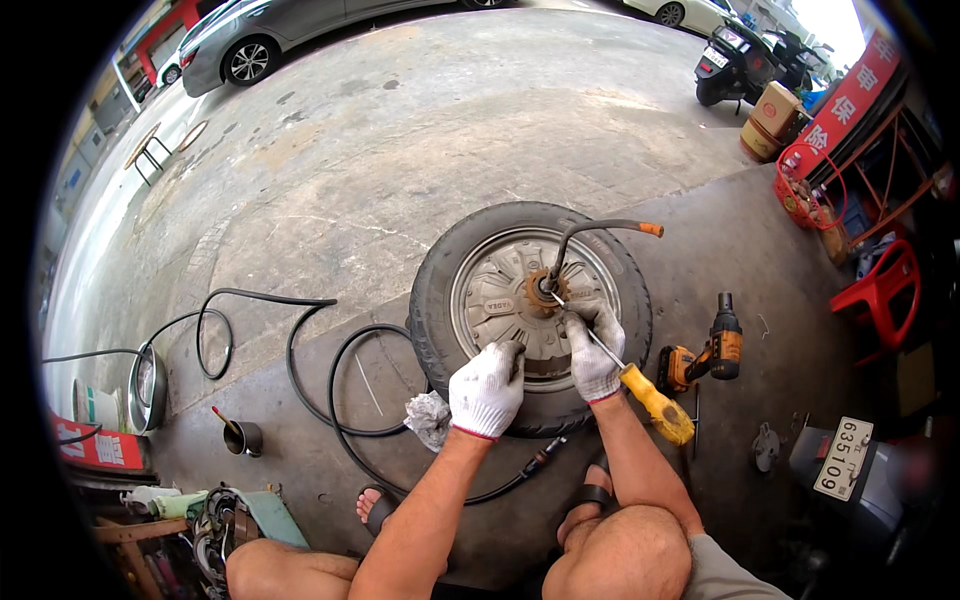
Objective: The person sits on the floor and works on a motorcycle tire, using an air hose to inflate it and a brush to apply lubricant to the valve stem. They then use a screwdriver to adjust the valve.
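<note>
A wheel with a black tyre point(432, 290) and grey metal hub cover point(500, 270) lies flat on the floor before me. From its rusty centre point(541, 292) a thick black cable point(590, 225) with an orange end bends up and right. My right hand point(596, 350), in a white glove, grips the shaft of a yellow-handled screwdriver point(657, 405), whose tip is close to the hub centre; the handle sticks out past my wrist. My left hand point(487, 390), gloved too, is closed over the wheel's near left side. Its fingertips are partly hidden, and anything in them cannot be made out.
An orange and black cordless power tool point(722, 345) stands right of the wheel. A crumpled rag point(428, 420) and a looping black hose point(292, 350) lie on the left, with a dark cup point(243, 438) farther out. A red plastic stool point(885, 295) is at far right.
</note>
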Demonstrator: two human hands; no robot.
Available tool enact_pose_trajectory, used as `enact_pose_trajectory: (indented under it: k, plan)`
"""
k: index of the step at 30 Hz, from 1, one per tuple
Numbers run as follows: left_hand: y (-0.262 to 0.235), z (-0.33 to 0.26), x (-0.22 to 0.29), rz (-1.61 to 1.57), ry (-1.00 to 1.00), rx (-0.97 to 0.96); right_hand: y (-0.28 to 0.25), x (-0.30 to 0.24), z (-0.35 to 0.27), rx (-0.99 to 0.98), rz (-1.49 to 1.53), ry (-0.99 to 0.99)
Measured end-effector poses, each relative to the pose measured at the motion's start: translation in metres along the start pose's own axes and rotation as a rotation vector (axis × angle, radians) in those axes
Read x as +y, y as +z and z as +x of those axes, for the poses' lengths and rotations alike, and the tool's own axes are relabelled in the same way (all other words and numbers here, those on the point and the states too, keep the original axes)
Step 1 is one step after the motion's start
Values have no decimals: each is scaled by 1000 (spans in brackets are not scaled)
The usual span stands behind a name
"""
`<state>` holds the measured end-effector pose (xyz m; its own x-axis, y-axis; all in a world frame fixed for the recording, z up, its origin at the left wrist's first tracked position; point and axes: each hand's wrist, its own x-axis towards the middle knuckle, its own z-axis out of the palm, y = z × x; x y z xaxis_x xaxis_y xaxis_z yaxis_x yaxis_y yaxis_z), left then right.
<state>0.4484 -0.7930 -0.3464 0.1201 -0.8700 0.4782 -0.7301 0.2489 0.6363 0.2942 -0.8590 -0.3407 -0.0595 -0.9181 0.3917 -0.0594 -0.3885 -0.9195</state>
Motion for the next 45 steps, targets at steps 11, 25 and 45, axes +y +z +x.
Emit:
enact_pose_trajectory:
  k: [11,25,45]
  plan:
    - [-2,0,2,14,-10,-18,2,0,1,-26,-110,-88]
    - [0,-2,1,29,-26,-31,-1,-5,4,-47,-129,-59]
    - [-1,-1,3,15,-38,-17,-6,-4,2,128,39,66]
